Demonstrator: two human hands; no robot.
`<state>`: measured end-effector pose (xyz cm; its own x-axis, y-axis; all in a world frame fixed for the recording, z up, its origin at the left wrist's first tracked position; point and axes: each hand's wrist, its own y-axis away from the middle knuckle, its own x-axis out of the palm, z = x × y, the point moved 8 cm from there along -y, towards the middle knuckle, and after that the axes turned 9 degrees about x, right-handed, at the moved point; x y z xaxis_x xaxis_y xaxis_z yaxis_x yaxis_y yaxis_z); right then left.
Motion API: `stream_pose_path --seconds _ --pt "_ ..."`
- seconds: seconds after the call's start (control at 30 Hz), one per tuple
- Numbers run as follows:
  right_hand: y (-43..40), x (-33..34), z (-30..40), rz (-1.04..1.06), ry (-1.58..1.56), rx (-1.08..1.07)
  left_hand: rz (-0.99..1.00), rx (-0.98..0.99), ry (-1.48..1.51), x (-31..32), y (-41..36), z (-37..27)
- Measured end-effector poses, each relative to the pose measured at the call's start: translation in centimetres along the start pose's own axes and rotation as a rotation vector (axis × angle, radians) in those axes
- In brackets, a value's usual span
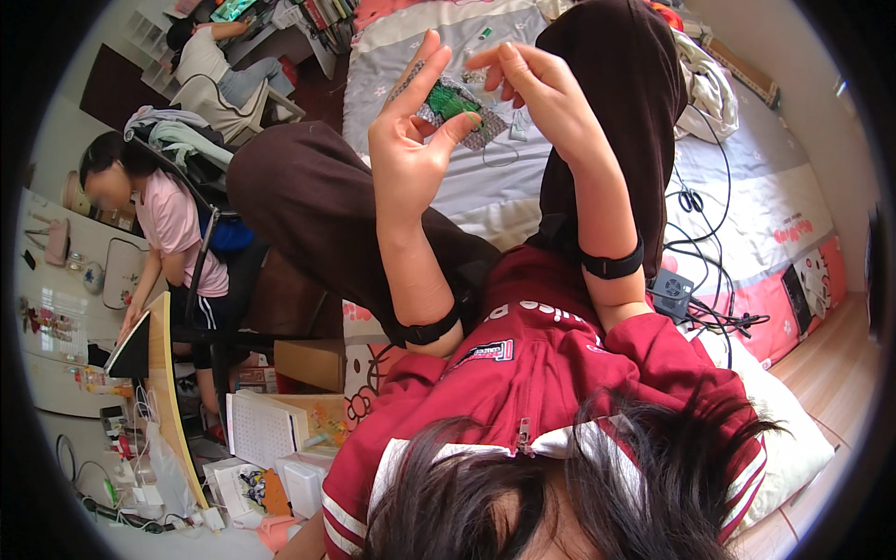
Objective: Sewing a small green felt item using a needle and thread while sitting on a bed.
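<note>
My left hand (413, 140) holds a piece of grey mesh fabric (493, 129) with green stitching (448, 101) on it, the thumb on its near face and the fingers behind and along its edge. A green thread shows near the thumb tip. To the right of the fabric my right hand (539, 84) is raised with bent fingers; whether it pinches a needle or thread is too small to tell. Below the fabric, a thin loop of thread (500, 155) hangs over the bedding. A small green spool (484, 33) lies on the bed beyond the hands.
My bent knees in dark trousers flank the hands on the patterned bed sheet (469, 189). On the right lie black-handled scissors (690, 201), cables, a grey power box (672, 294) and a crumpled cloth (707, 91). Two people sit on chairs at the left, near desks.
</note>
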<state>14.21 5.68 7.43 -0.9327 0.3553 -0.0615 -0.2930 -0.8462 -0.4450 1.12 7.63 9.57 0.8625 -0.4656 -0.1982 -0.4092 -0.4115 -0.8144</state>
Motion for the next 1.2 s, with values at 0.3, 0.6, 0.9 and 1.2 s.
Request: stream_pose_path --seconds 0.3,0.6,0.9,1.2 --pt "0.4 3.8 -2.5 0.462 -0.535 0.328 0.037 -0.048 0.215 0.7 0.1 0.4" --pt "-1.1 4.0 -3.6 0.652 -1.244 0.342 0.056 -0.006 0.240 0.8 0.1 -0.1" --pt "-3.6 1.4 -9.2 -0.270 -0.866 0.140 0.159 -0.045 0.228 1.3 0.3 -0.7" --pt "-3.7 1.1 -9.9 -0.351 -0.644 0.112 0.215 -0.008 0.268 1.7 0.4 -1.5"
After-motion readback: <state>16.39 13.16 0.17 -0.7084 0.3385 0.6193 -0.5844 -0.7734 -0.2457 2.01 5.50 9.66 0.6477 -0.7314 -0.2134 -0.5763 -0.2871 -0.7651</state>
